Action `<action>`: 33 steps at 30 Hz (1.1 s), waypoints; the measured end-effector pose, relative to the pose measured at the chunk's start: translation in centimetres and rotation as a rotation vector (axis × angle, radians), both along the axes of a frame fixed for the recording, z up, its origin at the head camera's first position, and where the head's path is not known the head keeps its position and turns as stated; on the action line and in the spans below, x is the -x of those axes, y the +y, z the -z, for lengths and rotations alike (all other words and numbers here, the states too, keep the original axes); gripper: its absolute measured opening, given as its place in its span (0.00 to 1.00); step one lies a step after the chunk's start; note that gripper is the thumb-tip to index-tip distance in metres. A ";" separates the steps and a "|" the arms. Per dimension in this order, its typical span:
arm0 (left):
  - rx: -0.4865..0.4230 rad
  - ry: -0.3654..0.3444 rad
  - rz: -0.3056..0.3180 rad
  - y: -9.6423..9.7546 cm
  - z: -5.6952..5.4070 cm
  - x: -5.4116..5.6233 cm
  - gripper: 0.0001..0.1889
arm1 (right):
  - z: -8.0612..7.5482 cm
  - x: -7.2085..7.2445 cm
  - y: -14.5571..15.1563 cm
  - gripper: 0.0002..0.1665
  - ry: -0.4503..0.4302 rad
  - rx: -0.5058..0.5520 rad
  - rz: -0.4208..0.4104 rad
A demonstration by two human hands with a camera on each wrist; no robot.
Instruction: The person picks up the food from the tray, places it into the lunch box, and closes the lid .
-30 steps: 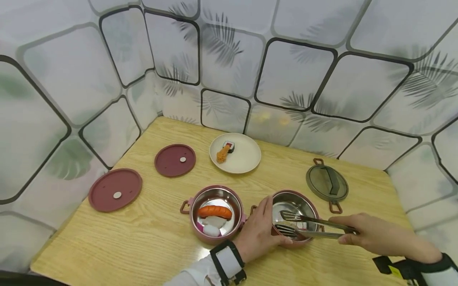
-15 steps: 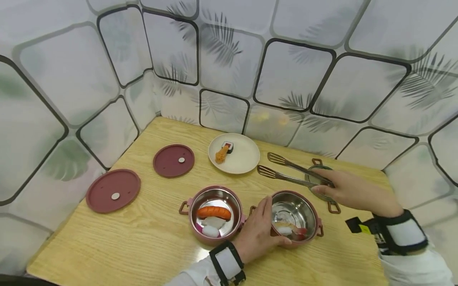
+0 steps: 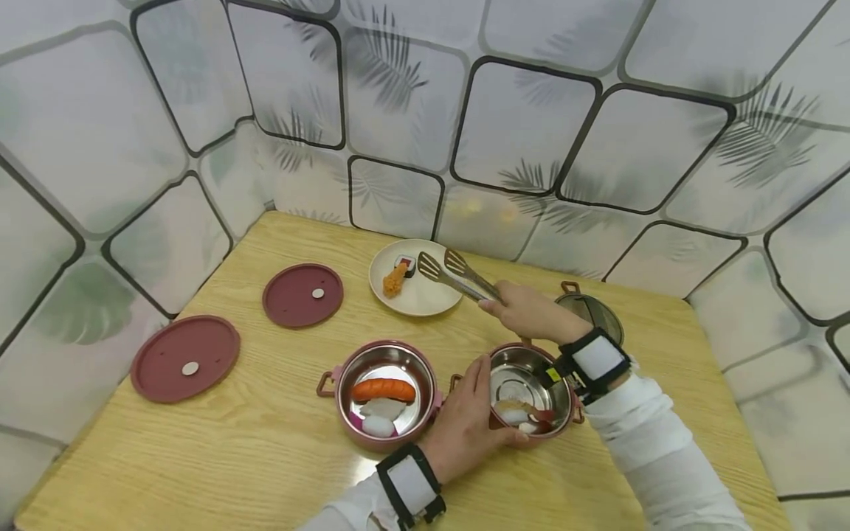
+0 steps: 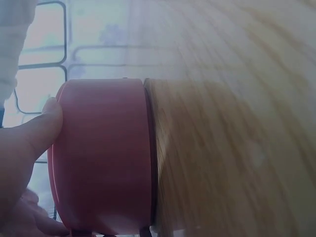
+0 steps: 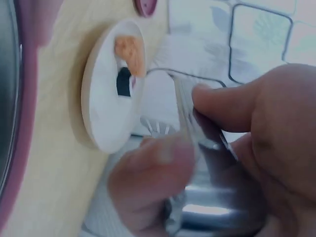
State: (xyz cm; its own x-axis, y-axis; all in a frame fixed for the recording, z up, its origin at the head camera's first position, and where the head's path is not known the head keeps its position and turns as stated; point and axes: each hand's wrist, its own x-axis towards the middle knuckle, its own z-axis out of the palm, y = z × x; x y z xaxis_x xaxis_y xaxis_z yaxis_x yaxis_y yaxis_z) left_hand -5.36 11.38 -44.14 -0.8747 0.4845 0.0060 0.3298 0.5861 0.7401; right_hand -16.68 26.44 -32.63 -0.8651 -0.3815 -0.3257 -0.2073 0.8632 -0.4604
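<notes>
Silvery metal tongs (image 3: 461,285) with slotted heads clamped in right hand (image 3: 534,310), heads parted over round cream plate (image 3: 430,299). Likely light, springy, slick; best pinched along flat arms. Dusky-pink steel-lined pot (image 4: 103,158), stiff-walled by look, gripped round side by left hand (image 3: 461,435). On plate: rough-crumbed orange drumstick (image 3: 393,282) beside black-white sushi roll (image 3: 410,267).

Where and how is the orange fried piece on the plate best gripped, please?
I'd pinch the thick end of the orange fried piece across its width, coming from above and the right, where the right hand holds the tongs. It is elongated; that end seems free on the plate, while the narrow end appears to meet the sushi roll.
</notes>
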 end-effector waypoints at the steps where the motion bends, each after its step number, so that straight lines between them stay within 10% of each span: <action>1: 0.001 -0.001 0.001 0.0 0.0 0.0 0.62 | 0.1 0.2 -0.6 0.24 -0.027 0.024 0.006; 9: -0.013 0.073 -0.010 -0.3 0.0 0.1 0.61 | 1.0 1.9 -6.6 0.28 -0.196 0.137 0.058; 17: -0.014 0.075 -0.016 -0.4 0.0 -0.3 0.53 | 1.9 2.2 -9.8 0.20 -0.119 -0.099 0.002; 33: 0.018 0.066 -0.024 0.1 0.0 -0.2 0.62 | 2.3 1.4 -6.5 0.17 -0.008 0.048 0.042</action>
